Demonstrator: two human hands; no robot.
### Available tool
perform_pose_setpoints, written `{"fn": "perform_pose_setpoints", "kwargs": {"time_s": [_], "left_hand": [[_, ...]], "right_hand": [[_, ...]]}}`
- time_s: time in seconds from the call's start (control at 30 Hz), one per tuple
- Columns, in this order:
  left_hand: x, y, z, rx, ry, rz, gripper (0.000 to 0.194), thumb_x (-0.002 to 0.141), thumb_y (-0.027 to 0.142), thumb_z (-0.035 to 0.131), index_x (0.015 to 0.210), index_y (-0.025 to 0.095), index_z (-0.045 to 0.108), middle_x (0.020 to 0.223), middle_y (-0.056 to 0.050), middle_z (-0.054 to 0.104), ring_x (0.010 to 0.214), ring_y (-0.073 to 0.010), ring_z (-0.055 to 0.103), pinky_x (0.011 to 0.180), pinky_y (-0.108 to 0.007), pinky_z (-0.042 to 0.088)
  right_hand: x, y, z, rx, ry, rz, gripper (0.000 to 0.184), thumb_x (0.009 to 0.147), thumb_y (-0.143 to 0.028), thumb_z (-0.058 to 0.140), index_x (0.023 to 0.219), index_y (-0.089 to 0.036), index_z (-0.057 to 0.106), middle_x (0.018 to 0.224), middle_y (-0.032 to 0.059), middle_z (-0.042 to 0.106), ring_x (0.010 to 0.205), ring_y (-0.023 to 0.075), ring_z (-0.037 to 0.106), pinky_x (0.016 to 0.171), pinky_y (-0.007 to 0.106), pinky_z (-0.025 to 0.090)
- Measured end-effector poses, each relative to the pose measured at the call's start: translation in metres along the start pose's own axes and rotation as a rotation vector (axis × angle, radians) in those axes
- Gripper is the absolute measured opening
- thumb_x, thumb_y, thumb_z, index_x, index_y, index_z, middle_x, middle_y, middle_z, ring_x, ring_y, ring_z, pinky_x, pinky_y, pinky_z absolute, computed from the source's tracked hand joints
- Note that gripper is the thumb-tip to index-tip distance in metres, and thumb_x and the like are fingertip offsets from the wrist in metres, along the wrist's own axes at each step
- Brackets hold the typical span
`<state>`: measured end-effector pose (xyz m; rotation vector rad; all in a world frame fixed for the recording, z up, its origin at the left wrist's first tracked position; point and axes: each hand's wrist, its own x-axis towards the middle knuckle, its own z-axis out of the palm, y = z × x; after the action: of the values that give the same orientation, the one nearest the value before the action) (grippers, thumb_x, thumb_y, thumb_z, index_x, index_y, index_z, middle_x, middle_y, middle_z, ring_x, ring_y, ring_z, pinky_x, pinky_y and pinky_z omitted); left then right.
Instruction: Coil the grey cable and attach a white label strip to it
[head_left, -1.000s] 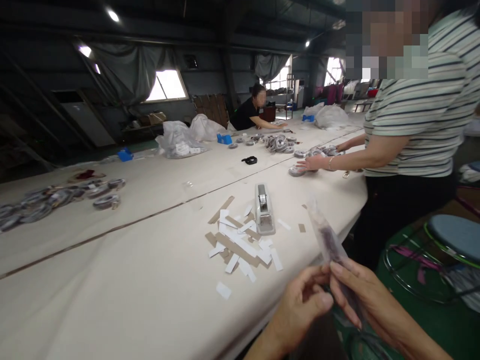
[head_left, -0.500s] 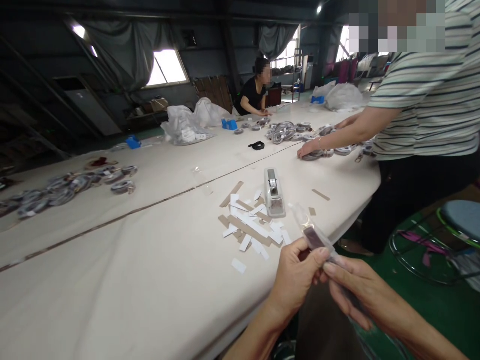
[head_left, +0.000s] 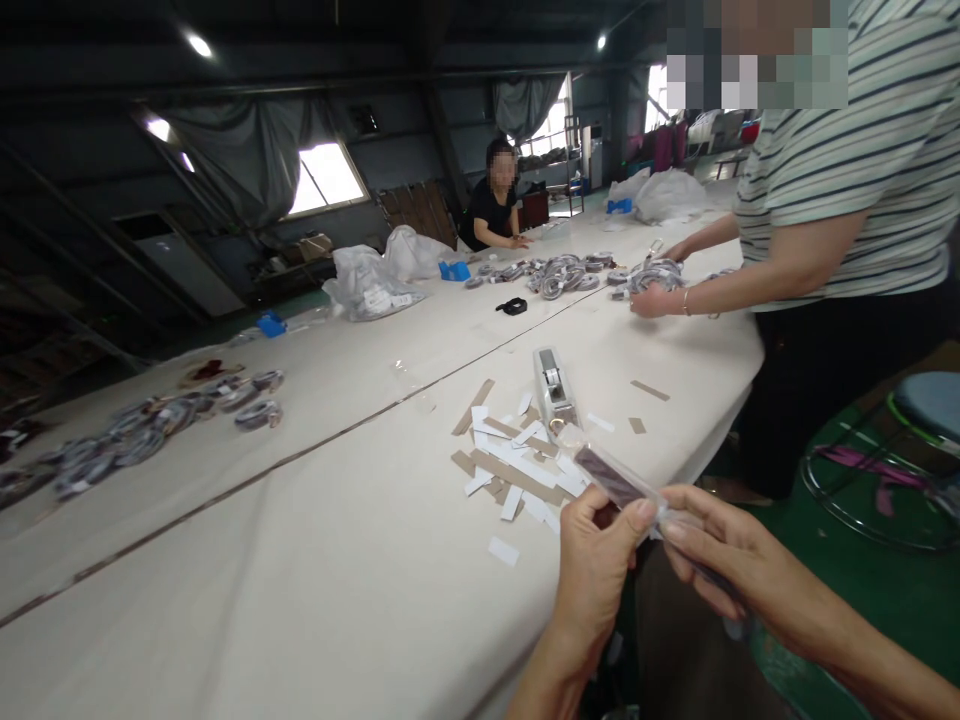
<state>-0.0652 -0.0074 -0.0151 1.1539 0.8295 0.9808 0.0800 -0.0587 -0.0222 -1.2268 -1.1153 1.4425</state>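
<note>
Holding the narrow clear plastic sleeve with a dark brown strip inside (head_left: 611, 480) lower and flatter than a second ago, you now have it pointing up and left over the near edge of the cream cloth-covered worktop (head_left: 300, 560), where before it stood almost upright to the right of the edge. Your view has also swung a little, so the scattered pile of white and brown paper strips (head_left: 517, 465) and the grey desktop tape dispenser (head_left: 553, 388) sit closer to your hands than they did.

Your left hand (head_left: 596, 560) is closed on the sleeve, thumb and forefinger pinching it just below the dark strip. Your right hand (head_left: 720, 550) meets it there, its fingertips pressed on the sleeve's lower end, the other fingers loosely curled. The two hands touch at the pinch, in front of the worktop's edge.

Beyond the dispenser, a person in a green-and-white striped shirt (head_left: 847, 170) stands at the worktop's right side; that person's hand (head_left: 651, 300) has lifted off the surface since the earlier frame and now grips a bundle of grey coiled cables (head_left: 654, 272). More coils (head_left: 562, 272) lie in the middle of the worktop, another group (head_left: 165, 425) far left. A second person in a black top (head_left: 491, 210) leans on the far end.
</note>
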Motion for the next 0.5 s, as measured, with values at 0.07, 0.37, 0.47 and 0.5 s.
{"fn": "perform_pose_setpoints", "kwargs": {"time_s": [0.07,0.37,0.47,0.5], "left_hand": [[0.001,0.002,-0.001,-0.069,0.003,0.007,0.034,0.077,0.038,0.077,0.096,0.013,0.063,0.075,0.0,0.061,0.056,-0.0059,0.041,0.044,-0.017,0.03],[0.007,0.011,-0.019,-0.187,0.058,-0.032,0.027,0.083,0.039,0.07,0.091,0.015,0.064,0.081,-0.001,0.06,0.064,-0.0088,0.052,0.051,-0.018,0.043],[0.012,0.01,-0.022,-0.076,0.134,0.067,0.028,0.085,0.041,0.068,0.08,0.014,0.061,0.069,0.002,0.054,0.056,-0.0066,0.047,0.05,-0.018,0.04],[0.014,0.01,-0.023,-0.038,0.161,0.115,0.028,0.086,0.04,0.068,0.077,0.014,0.06,0.066,0.003,0.053,0.055,-0.006,0.046,0.05,-0.018,0.039]], "right_hand": [[0.002,0.0,0.002,0.054,-0.011,-0.006,0.049,0.084,-0.063,0.062,0.104,-0.019,0.057,0.063,-0.0052,0.051,0.037,0.0036,0.033,0.036,0.017,0.018],[0.009,0.004,0.004,0.016,0.053,0.03,0.052,0.079,-0.069,0.064,0.084,-0.017,0.06,0.055,-0.0063,0.045,0.037,0.0028,0.028,0.035,0.016,0.016],[0.009,0.005,0.005,-0.018,0.023,0.032,0.055,0.08,-0.072,0.06,0.083,-0.017,0.057,0.055,-0.0058,0.047,0.036,0.003,0.028,0.035,0.017,0.016],[0.008,0.007,0.003,-0.052,0.002,0.025,0.055,0.081,-0.072,0.058,0.082,-0.017,0.057,0.056,-0.0051,0.048,0.036,0.0034,0.03,0.036,0.017,0.018]]}}
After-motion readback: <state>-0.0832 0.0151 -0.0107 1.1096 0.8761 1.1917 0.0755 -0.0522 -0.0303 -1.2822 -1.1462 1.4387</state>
